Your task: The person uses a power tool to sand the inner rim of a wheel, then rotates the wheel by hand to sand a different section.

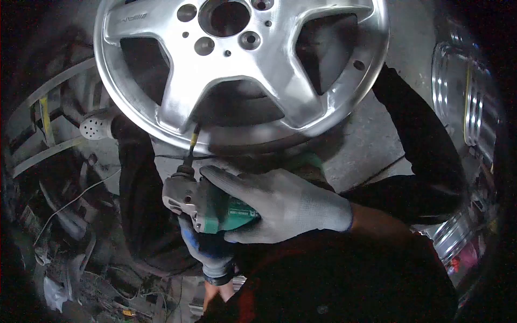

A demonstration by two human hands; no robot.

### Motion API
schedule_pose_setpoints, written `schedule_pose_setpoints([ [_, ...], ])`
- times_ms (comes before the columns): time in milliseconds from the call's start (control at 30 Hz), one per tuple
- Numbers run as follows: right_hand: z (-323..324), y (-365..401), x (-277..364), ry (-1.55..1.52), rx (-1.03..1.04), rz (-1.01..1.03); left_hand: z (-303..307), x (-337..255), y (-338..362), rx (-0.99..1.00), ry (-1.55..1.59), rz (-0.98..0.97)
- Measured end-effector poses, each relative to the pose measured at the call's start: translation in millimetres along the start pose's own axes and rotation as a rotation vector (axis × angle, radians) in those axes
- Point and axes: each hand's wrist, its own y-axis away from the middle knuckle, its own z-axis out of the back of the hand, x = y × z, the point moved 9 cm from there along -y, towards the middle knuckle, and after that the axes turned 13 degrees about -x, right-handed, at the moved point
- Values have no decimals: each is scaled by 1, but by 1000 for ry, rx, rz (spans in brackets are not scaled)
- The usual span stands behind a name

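Note:
A silvery alloy wheel rim with wide spokes fills the upper view. My right hand, in a pale grey work glove, wraps around the green body of a power grinder, its thumb along the top. From below, my left hand, in a white glove with blue coating, grips under the grinder's grey head; its fingers are mostly hidden. A thin dark shank with a yellow band points up from the head. Its tip lies at the rim's lower edge, beside the base of a spoke.
My dark-clad legs flank the wheel, a pale perforated shoe at left. More shiny rims stand at right. Metal frame pieces and a thin cable lie at left on the grey concrete floor.

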Motion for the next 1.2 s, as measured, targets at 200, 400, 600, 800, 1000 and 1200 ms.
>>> schedule_pose_setpoints([
  [200,25,25,7,112,-122,46,-26,36,22,-70,-106,371],
  [400,55,52,15,157,6,-184,-63,66,45,35,-49,602],
  [600,67,59,14,104,-120,-273,-76,68,47,249,-141,457],
  [800,45,40,11,149,-83,-113,-42,58,41,92,-42,478],
  [1000,16,10,10,111,-74,15,-18,30,16,-6,14,357],
  [1200,17,16,2,82,-67,50,-2,30,24,31,-312,55],
])
